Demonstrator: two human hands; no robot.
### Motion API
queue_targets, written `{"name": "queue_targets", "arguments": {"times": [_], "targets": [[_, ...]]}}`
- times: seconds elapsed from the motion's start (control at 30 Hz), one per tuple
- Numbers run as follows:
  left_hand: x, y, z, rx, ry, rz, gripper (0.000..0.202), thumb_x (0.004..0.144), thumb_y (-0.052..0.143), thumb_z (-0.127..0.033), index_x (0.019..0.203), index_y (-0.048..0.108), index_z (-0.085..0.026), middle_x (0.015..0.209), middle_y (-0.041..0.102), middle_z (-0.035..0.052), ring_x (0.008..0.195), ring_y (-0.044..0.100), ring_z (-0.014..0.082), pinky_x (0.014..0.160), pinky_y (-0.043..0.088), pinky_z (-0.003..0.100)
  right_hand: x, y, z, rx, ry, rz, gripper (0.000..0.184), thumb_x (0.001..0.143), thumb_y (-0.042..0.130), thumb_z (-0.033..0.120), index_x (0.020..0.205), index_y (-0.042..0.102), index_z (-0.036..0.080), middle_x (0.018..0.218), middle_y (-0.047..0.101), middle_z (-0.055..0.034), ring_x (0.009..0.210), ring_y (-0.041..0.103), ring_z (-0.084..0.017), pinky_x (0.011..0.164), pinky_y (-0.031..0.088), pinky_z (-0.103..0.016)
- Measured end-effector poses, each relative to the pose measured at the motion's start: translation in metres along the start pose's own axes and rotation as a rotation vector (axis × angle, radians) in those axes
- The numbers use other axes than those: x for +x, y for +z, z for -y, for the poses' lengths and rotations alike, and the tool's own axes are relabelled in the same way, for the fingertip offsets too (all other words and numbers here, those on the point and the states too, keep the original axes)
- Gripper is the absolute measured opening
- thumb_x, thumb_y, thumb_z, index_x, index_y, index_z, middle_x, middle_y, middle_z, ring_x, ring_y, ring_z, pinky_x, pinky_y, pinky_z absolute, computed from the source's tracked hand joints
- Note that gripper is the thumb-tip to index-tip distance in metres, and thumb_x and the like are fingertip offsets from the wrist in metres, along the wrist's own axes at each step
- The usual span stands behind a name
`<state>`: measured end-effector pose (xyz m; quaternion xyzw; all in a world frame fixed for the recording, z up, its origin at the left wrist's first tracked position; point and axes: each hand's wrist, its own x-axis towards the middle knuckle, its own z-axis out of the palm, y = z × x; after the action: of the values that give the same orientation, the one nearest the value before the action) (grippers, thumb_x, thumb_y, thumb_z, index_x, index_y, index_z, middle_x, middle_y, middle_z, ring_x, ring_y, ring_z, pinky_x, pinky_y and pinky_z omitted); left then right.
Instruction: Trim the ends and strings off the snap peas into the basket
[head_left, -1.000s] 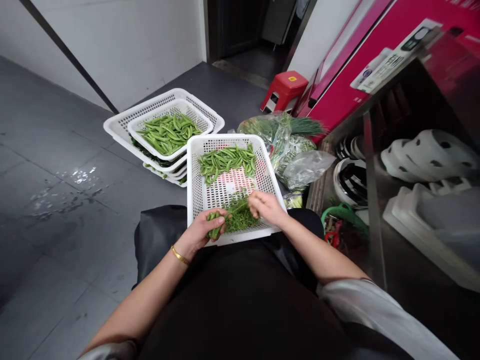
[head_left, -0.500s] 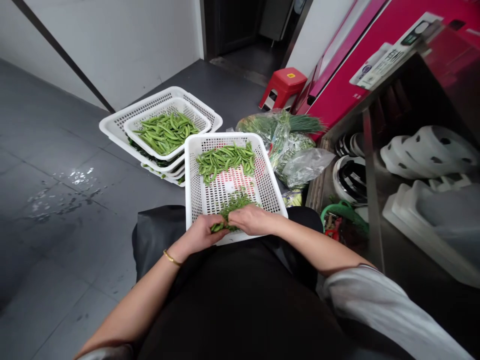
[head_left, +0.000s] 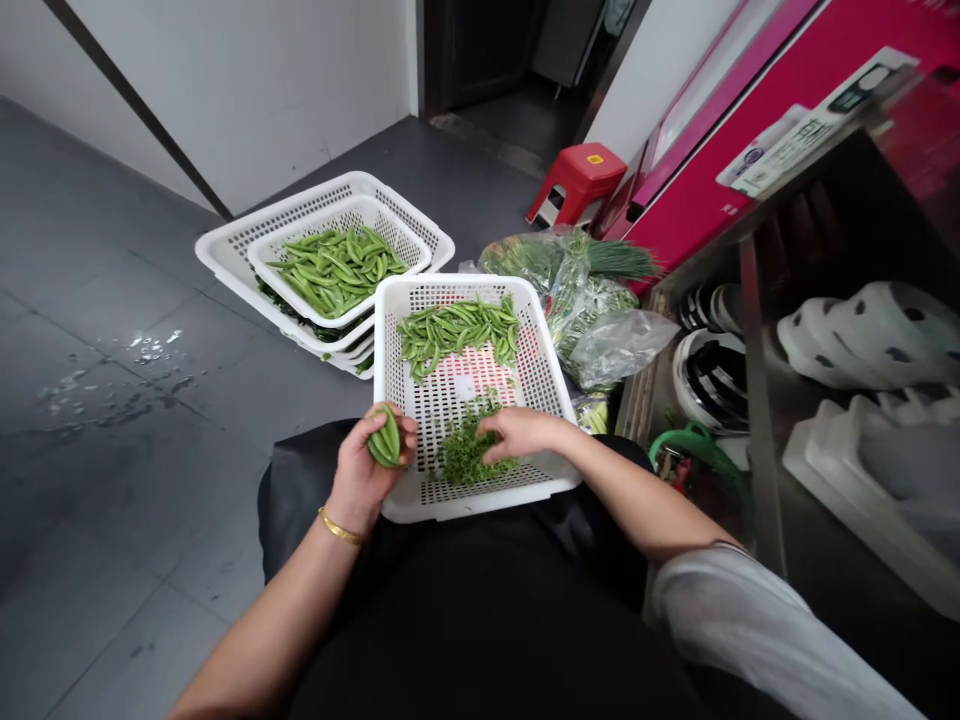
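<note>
A white perforated basket (head_left: 394, 330) rests on my lap. A heap of green pea pods (head_left: 457, 330) lies at its far end and a pile of thin green trimmings (head_left: 465, 455) at its near end. My left hand (head_left: 367, 465) is closed around a small bunch of pea pods (head_left: 386, 440) over the basket's near left corner. My right hand (head_left: 521, 432) rests on the trimmings with its fingers curled down; what they pinch, if anything, is hidden.
A stack of white baskets (head_left: 225, 250) holding more pea pods (head_left: 337, 265) sits on the grey floor ahead. Plastic bags of greens (head_left: 592, 300) lie to the right, a red stool (head_left: 574, 180) beyond. A steel shelf (head_left: 757, 400) with white dishes stands at right. Water spots (head_left: 112, 380) wet the floor.
My left hand has lifted away to the left with its pods turned upright. My right hand has parted from it and dropped onto the trimmings pile.
</note>
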<state>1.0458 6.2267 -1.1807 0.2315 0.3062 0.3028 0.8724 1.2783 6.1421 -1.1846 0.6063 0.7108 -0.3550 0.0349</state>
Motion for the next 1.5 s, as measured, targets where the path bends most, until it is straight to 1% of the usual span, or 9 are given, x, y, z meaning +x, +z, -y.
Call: {"name": "queue_targets", "arguments": {"times": [0.13,0.33,0.53,0.77,0.93,1.07,1.23,1.33,1.5], "targets": [[0.003,-0.003,0.014,-0.055,-0.226,0.14,0.034,0.068,0.064,-0.026,0.099,0.058,-0.015,0.068,0.063,0.005,0.052,0.056,0.0142,0.043,0.044,0.023,0.067,-0.033,-0.014,-0.274,0.305,-0.318,0.036,0.092,0.039,0.037,0.117,0.052,0.014,0.106,0.063,-0.0151,0.092,0.061,-0.023,0.075,0.045,-0.03],[0.005,-0.004,0.022,0.048,-0.234,0.19,0.018,0.069,0.069,-0.019,0.08,0.056,-0.015,0.061,0.054,-0.0007,0.048,0.049,0.0097,0.044,0.042,0.022,0.136,-0.04,-0.033,-0.296,0.394,-0.257,0.027,0.088,0.039,0.014,0.108,0.057,0.009,0.105,0.064,-0.0196,0.098,0.061,-0.022,0.08,0.046,-0.03],[0.008,-0.001,0.028,0.221,-0.288,0.075,0.023,0.067,0.073,-0.025,0.073,0.054,-0.014,0.058,0.055,-0.001,0.044,0.048,0.0082,0.038,0.034,0.019,0.066,-0.018,-0.028,-0.285,0.46,-0.311,0.029,0.091,0.037,0.028,0.097,0.061,0.014,0.096,0.067,-0.0133,0.09,0.063,-0.023,0.073,0.045,-0.029],[0.007,0.012,0.056,0.411,-0.115,-0.102,0.032,0.062,0.077,-0.033,0.072,0.055,-0.013,0.053,0.052,-0.0035,0.041,0.045,0.0069,0.036,0.032,0.019,-0.01,0.044,0.049,-0.288,0.2,-0.551,0.029,0.091,0.034,0.027,0.088,0.06,0.013,0.084,0.065,-0.0094,0.073,0.06,-0.018,0.061,0.038,-0.026],[-0.001,0.012,0.047,0.445,-0.024,-0.084,0.025,0.063,0.075,-0.028,0.068,0.057,-0.012,0.052,0.052,-0.0023,0.043,0.047,0.0073,0.038,0.032,0.018,-0.027,0.05,0.063,-0.191,0.013,-0.423,0.031,0.093,0.037,0.033,0.088,0.064,0.017,0.083,0.066,-0.0062,0.075,0.059,-0.016,0.061,0.036,-0.025],[-0.009,0.008,0.032,0.529,-0.071,0.044,0.023,0.066,0.072,-0.026,0.08,0.065,-0.009,0.056,0.056,-0.0001,0.043,0.046,0.006,0.038,0.032,0.017,-0.036,0.025,0.046,-0.089,0.128,-0.228,0.043,0.086,0.045,0.053,0.081,0.066,0.016,0.075,0.065,-0.0069,0.07,0.059,-0.017,0.059,0.035,-0.025],[-0.015,0.009,0.023,0.594,-0.175,0.213,0.027,0.067,0.07,-0.023,0.092,0.066,-0.012,0.06,0.06,0.0016,0.04,0.045,0.0058,0.037,0.032,0.017,-0.027,0.009,0.048,0.066,-0.029,-0.554,0.026,0.093,0.041,0.033,0.094,0.06,0.016,0.089,0.064,-0.0048,0.08,0.057,-0.013,0.071,0.038,-0.023],[-0.016,0.011,0.026,0.505,-0.22,0.206,0.025,0.066,0.07,-0.023,0.088,0.066,-0.012,0.058,0.06,0.0024,0.04,0.046,0.0064,0.036,0.03,0.016,-0.016,0.012,0.055,-0.054,-0.062,-0.58,0.027,0.095,0.037,0.029,0.086,0.059,0.015,0.086,0.063,-0.006,0.08,0.057,-0.014,0.071,0.039,-0.024],[-0.015,0.018,0.046,0.317,-0.261,0.13,0.025,0.061,0.075,-0.023,0.075,0.058,-0.013,0.057,0.058,0.0012,0.038,0.045,0.0069,0.033,0.027,0.017,0.001,0.025,0.065,-0.297,0.123,-0.51,0.031,0.096,0.03,0.029,0.093,0.056,0.013,0.086,0.062,-0.0106,0.077,0.059,-0.02,0.065,0.04,-0.029]]}}
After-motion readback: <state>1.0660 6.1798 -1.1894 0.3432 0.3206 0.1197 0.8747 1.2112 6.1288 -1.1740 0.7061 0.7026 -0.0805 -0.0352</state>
